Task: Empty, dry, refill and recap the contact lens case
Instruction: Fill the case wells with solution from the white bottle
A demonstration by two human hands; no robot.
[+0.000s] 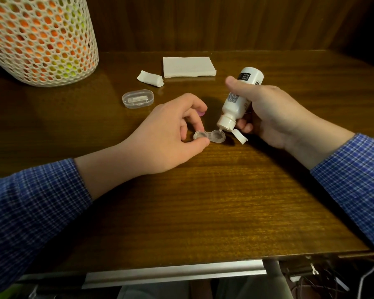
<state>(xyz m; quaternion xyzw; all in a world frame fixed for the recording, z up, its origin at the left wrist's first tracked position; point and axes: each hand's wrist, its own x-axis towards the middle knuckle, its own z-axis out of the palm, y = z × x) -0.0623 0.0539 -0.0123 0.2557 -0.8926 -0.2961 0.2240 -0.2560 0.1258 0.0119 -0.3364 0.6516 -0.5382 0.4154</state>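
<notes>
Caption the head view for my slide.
Right hand tips bottle over lens case, steadied by left hand.

1. This looks like a home, probably a bedroom or a study corner, rather than a workplace.
2. The desk [203, 201] is dark varnished wood with a glossy grain, and dark wood panelling [203, 22] rises right behind its far edge.
3. At the far left stands a white mesh basket [39, 39] with orange and yellow-green things showing through its holes.
4. Small personal-care items lie on the desk: a folded white tissue [189, 66], a crumpled tissue piece [150, 78] and a small clear plastic box [138, 98].
5. Loose cables [324, 281] hang under the near right edge, as in an ordinary household setup.
</notes>
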